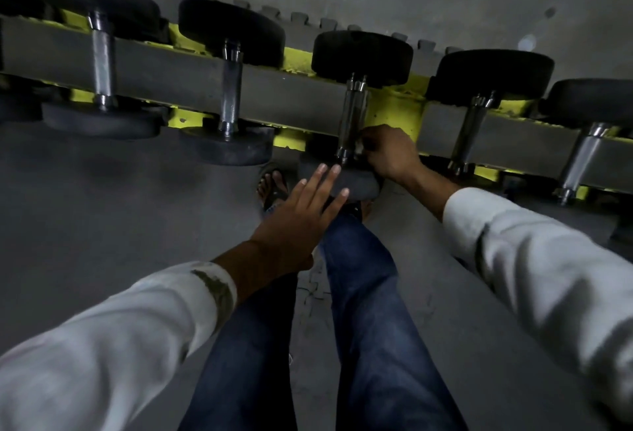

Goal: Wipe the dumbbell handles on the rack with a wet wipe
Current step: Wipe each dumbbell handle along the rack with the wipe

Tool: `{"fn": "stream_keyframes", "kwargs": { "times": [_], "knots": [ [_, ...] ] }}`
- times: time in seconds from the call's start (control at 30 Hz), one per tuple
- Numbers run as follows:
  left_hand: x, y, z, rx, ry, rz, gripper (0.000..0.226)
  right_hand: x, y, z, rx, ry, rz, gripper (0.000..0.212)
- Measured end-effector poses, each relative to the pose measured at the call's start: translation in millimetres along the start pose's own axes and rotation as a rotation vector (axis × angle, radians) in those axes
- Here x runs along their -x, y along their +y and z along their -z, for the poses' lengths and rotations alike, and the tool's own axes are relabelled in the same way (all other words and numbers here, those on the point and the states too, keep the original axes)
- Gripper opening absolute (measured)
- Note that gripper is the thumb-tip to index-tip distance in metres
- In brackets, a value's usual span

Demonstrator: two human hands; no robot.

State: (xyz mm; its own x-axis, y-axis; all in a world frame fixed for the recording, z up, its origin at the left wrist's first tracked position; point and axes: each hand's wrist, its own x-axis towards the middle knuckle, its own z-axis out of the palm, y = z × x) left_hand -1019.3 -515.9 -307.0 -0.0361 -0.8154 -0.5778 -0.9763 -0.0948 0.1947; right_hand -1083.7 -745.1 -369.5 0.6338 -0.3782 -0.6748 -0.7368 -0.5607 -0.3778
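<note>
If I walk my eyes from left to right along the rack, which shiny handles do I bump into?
Far-left handle → second handle → middle handle, where the right hand holds the wet wipe → fourth handle → far-right handle.

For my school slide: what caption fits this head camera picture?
Right hand holds a wet wipe against a dumbbell handle on the rack; left hand open.

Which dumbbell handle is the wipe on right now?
The middle handle of the five: the right hand holds the white wipe against its near end. The other four handles have no hand on them.
</note>
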Motion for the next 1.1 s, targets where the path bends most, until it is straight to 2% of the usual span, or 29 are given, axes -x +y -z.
{"fn": "stream_keyframes", "kwargs": {
  "times": [0.13,0.33,0.43,0.5,0.53,0.6,0.67,0.7,0.77,0.93,1.1],
  "knots": [
    [0,-1,-1,-0.020,0.008,-0.020,0.126,-25,-6,-10,-0.713,-0.108,-0.235,0.015],
    [0,1,2,-0.023,-0.022,-0.017,0.136,-16,-12,3,-1.234,0.049,-0.375,0.023],
    [-1,-1,1,-0.026,0.006,-0.021,0.125,-47,-25,15,-1.607,0.051,-0.377,0.027],
    [-1,-2,0,-0.013,0.023,-0.040,0.112,-64,-33,15,-1.814,0.117,-0.416,0.029],
    [-1,-3,1,-0.014,0.025,-0.045,0.108,-67,-36,10,-1.796,0.157,-0.435,0.028],
    [-1,-3,1,-0.008,0.002,-0.047,0.115,-62,-35,-4,-1.514,0.287,-0.435,0.016],
    [-2,-4,0,0.006,-0.010,-0.043,0.127,-51,-35,-16,-1.213,0.585,-0.412,0.009],
    [-3,-5,0,0.023,-0.010,-0.044,0.129,-43,-37,-17,-1.034,0.715,-0.362,0.010],
    [-2,-6,-2,0.033,-0.001,-0.049,0.126,-31,-39,-18,-0.677,0.831,-0.166,0.017],
    [0,-5,3,-0.002,-0.008,-0.046,0.127,-18,-20,-11,-0.016,0.652,0.240,0.037],
    [0,-4,3,-0.034,-0.024,-0.046,0.133,-22,3,-9,0.247,0.512,0.436,0.050]
  ]
}}
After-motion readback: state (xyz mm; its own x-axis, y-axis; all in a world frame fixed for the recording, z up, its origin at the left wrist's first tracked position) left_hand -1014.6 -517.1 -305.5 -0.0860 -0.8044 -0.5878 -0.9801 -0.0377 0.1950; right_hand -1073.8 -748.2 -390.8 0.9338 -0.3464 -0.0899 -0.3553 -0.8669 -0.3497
